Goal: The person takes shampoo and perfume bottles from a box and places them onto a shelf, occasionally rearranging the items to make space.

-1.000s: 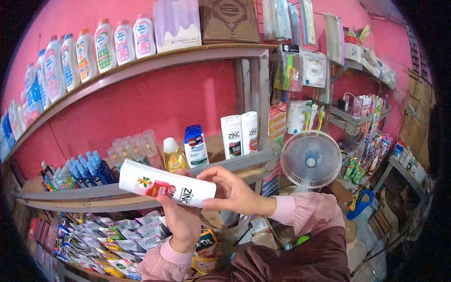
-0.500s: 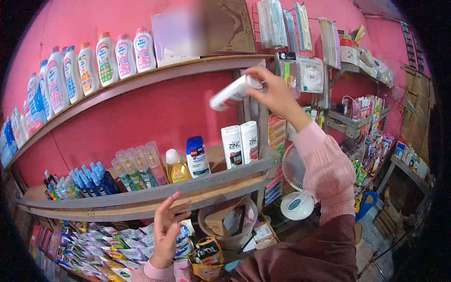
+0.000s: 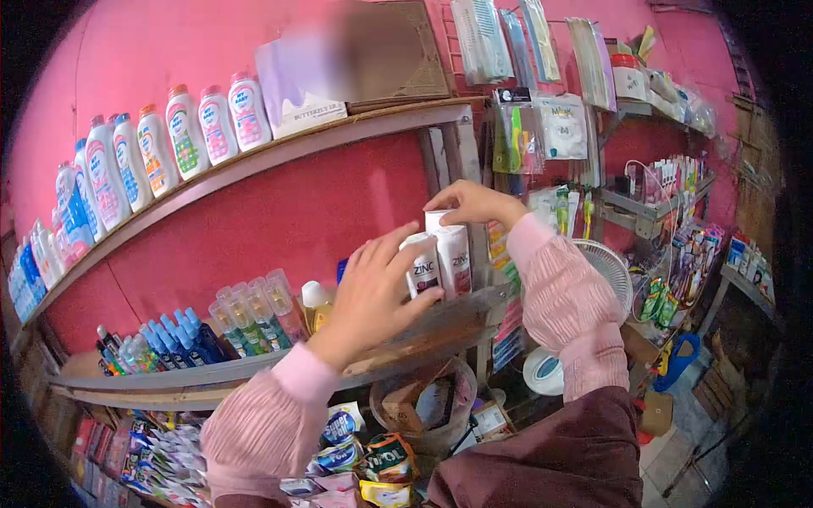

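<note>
Two white ZINC bottles, a left one [image 3: 423,273] and a right one [image 3: 456,261], stand upright side by side at the right end of the middle shelf [image 3: 406,334]. Behind them shows the top of a third white bottle [image 3: 437,218], with the fingers of my right hand [image 3: 474,203] closed round it. My left hand [image 3: 368,288] is open in front of the shelf, its fingertips near the left ZINC bottle. It hides most of a blue-capped bottle. Left of that hand is a yellow bottle [image 3: 317,305], partly covered.
Clear-capped bottles [image 3: 254,313] and blue spray bottles [image 3: 182,337] line the shelf to the left. Baby bottles [image 3: 185,131] stand on the upper shelf. Below are sachets [image 3: 389,457] and a bucket [image 3: 423,402]. A fan [image 3: 600,275] stands at the right.
My right hand has lowered the white bottle from the air to behind the two ZINC bottles. My left hand has risen from below the shelf to the front of the bottles.
</note>
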Action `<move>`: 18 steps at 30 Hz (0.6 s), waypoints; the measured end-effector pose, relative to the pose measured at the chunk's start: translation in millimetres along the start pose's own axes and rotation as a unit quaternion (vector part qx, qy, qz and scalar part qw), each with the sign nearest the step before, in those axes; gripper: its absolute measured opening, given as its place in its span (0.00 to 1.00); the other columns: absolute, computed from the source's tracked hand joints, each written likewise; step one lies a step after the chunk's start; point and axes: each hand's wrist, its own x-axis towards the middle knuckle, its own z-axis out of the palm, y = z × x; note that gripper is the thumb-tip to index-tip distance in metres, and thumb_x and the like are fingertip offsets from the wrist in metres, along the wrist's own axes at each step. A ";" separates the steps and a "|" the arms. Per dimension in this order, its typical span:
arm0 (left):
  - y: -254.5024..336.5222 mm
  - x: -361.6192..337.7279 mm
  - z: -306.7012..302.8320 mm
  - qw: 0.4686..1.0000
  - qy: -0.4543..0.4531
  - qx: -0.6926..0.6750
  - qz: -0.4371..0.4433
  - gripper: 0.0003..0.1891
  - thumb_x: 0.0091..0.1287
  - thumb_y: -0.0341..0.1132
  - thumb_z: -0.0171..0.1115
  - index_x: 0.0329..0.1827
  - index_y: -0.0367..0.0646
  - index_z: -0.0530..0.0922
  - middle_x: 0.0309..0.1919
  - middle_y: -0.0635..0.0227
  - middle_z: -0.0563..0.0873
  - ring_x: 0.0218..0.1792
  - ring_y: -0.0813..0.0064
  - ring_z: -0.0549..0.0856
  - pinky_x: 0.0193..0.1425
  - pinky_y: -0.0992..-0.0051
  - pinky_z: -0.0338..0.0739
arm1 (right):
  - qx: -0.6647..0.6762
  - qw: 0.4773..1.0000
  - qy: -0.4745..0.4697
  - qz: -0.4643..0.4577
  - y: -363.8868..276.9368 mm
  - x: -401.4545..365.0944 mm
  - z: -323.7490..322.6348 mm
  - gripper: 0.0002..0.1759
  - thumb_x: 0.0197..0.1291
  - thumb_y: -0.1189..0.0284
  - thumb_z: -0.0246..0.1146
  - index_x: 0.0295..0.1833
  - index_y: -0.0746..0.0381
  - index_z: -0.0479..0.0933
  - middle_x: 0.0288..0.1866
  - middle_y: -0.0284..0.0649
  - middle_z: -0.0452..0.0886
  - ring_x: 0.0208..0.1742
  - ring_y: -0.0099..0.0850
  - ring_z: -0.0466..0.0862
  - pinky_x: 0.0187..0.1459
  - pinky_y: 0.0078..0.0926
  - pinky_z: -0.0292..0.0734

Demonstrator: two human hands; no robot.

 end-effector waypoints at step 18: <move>-34.4 71.2 79.3 0.955 -0.211 0.020 -0.206 0.59 0.45 0.50 0.73 0.76 0.52 0.41 0.48 0.52 0.83 0.49 0.55 0.83 0.50 0.61 0.76 | 0.004 0.995 -0.097 0.035 17.7 0.6 4.3 0.32 0.45 0.59 0.68 0.55 0.64 0.73 0.47 0.42 0.80 0.42 0.32 0.80 0.42 0.30 0.76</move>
